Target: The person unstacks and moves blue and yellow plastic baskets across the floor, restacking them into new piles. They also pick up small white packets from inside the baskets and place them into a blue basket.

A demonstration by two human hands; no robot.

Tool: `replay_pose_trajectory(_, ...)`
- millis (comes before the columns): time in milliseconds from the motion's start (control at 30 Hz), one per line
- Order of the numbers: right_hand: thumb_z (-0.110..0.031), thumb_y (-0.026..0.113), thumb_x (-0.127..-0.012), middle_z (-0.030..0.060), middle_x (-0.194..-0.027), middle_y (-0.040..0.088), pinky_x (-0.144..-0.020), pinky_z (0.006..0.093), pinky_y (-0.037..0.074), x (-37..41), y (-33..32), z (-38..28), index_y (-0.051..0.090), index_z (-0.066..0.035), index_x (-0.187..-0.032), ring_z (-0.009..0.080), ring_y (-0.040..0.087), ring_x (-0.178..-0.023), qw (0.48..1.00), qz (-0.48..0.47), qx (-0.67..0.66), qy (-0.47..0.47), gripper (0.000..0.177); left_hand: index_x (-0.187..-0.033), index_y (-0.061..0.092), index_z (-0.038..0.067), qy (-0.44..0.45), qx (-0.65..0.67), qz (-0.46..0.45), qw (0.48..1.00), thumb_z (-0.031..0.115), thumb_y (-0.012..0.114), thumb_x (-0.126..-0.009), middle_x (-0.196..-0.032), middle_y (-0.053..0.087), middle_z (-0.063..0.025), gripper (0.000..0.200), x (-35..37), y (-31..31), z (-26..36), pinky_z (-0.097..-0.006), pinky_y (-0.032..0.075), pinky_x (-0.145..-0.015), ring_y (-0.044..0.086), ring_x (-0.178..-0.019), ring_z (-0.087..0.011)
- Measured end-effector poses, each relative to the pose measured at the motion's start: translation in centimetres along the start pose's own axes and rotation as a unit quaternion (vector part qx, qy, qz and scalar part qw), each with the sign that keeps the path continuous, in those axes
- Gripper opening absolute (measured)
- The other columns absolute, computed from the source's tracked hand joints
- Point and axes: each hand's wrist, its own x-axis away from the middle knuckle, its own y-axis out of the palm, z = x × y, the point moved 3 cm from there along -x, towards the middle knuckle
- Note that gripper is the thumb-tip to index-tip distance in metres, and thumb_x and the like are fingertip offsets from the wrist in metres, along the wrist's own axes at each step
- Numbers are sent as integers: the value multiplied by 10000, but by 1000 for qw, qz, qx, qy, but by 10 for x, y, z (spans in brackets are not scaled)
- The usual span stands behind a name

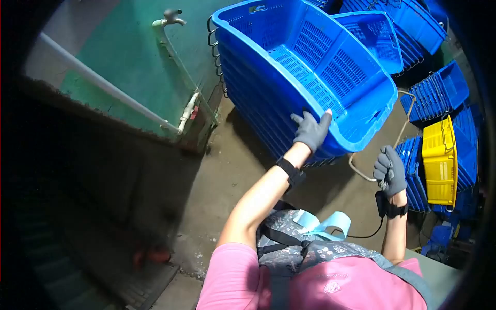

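Observation:
A large blue plastic basket [294, 77] with slotted walls tops a nested stack of baskets in the upper middle. It is tilted. My left hand [311, 132], in a grey glove, grips its near rim, the thumb over the edge and the fingers on the outer side. To the right, my right hand [390, 169], also gloved, is closed in a fist on the bent metal handle [361, 174] of the basket. That handle runs from under the near corner and up past the right end. The basket's inside shows nothing in it.
More blue baskets [369, 33] stand in stacks at the upper right. A yellow basket [439, 160] lies among blue ones at the right. A tap [173, 19] and pipes [98, 77] run along the green wall [119, 57]. A red object [151, 256] lies lower left.

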Motion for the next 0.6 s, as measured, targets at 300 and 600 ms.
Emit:
replay_pose_trajectory(300,-232,425,-892,-96,-479,277,-316,168,180,-37,-56,-76,417,-157,-717,25,260,-356,996,49,66,47,191,-1308,134,-80,223,124,-119,960,344,509,-830,-1351,181,-284,741,-6,45,-21,-343,179,-1023,152,-1290,-315)
replay_pose_trajectory(600,-252,476,-866,-95,-487,396,-287,159,213,-116,-132,-207,490,-117,-766,27,312,-325,964,126,235,-13,168,-1099,470,-17,146,-119,42,981,251,581,-771,-1161,469,-155,438,-68,-107,-34,-334,350,-917,440,-1097,-238)
